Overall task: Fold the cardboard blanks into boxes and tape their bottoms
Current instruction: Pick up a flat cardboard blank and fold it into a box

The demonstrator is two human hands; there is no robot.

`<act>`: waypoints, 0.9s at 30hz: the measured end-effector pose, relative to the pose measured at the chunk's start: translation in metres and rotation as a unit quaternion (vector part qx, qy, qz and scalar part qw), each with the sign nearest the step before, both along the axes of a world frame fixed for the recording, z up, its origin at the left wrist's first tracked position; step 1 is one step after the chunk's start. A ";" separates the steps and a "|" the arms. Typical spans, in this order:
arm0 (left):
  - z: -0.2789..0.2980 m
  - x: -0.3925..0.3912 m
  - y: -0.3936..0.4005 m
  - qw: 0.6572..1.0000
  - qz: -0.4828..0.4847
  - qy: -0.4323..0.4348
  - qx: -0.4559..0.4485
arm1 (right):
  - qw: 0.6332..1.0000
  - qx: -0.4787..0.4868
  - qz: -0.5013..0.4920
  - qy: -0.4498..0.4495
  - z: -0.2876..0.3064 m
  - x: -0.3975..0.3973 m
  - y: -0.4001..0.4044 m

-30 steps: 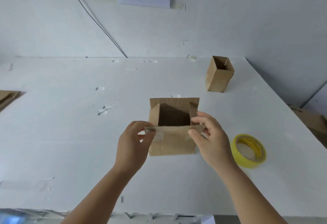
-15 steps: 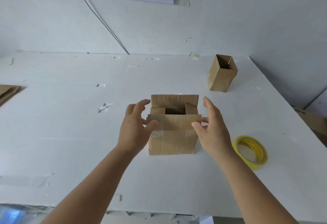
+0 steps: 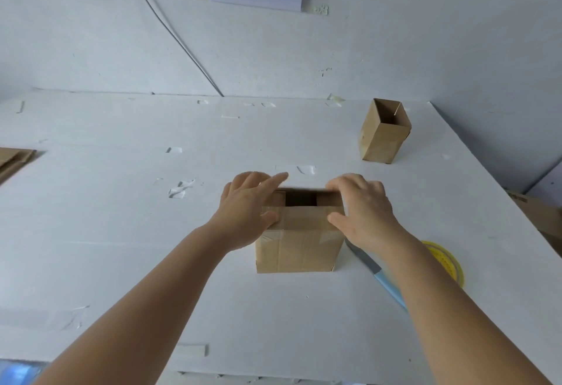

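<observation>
Cardboard box [image 3: 296, 249] being closed; left hand [image 3: 248, 205] and right hand [image 3: 362, 206] press its flaps with spread fingers; finished box [image 3: 383, 132] beyond; tape [image 3: 447, 258] beside, taping seemingly left.

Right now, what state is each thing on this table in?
Near box: upright, flaps nearly folded shut, a dark gap left.
Left hand: pressing the flaps.
Right hand: pressing the flaps.
Far box: upright, top open.
Tape roll: lying flat.
Knife: lying flat.
</observation>
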State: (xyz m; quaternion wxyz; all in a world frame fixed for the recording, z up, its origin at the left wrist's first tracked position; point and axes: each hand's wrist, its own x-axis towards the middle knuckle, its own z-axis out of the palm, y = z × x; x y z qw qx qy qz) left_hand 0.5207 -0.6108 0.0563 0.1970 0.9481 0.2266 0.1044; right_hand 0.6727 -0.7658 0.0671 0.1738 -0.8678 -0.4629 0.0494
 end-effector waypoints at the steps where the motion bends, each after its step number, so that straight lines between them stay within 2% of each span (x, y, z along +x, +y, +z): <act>1: 0.000 0.000 -0.001 1.000 -0.007 0.003 0.016 | 1.000 -0.004 0.009 -0.013 -0.003 0.000 -0.001; 5: -0.004 0.000 -0.011 0.992 -0.057 0.014 0.113 | 0.995 0.016 0.065 -0.075 -0.020 -0.002 -0.006; 8: -0.014 0.007 -0.029 0.989 -0.084 0.071 0.102 | 0.994 -0.002 0.066 -0.090 -0.028 -0.007 -0.007; 11: -0.028 0.014 -0.044 0.980 -0.066 0.115 0.147 | 0.992 -0.107 0.052 -0.044 -0.037 -0.018 -0.011; 13: -0.033 0.019 -0.050 0.978 -0.050 0.109 0.168 | 0.990 -0.128 0.055 -0.037 -0.039 -0.023 -0.014; 16: -0.034 0.024 -0.057 0.978 -0.051 0.106 0.170 | 0.994 -0.091 0.062 0.016 -0.038 -0.022 -0.014; 18: -0.036 0.024 -0.058 0.982 -0.045 0.091 0.159 | 0.995 -0.021 0.058 0.079 -0.039 -0.018 -0.015; 20: -0.037 0.023 -0.058 0.983 -0.042 0.082 0.160 | 0.990 0.045 0.032 0.127 -0.042 -0.015 -0.022; 22: -0.036 0.023 -0.058 0.983 -0.038 0.085 0.160 | 0.986 0.067 -0.023 0.152 -0.050 -0.009 -0.035; 24: -0.035 0.025 -0.061 0.985 -0.033 0.084 0.149 | 0.988 0.020 -0.088 0.122 -0.060 0.003 -0.052; 27: -0.036 0.027 -0.068 0.986 -0.029 0.073 0.144 | 0.969 -0.127 -0.197 0.075 -0.075 0.025 -0.079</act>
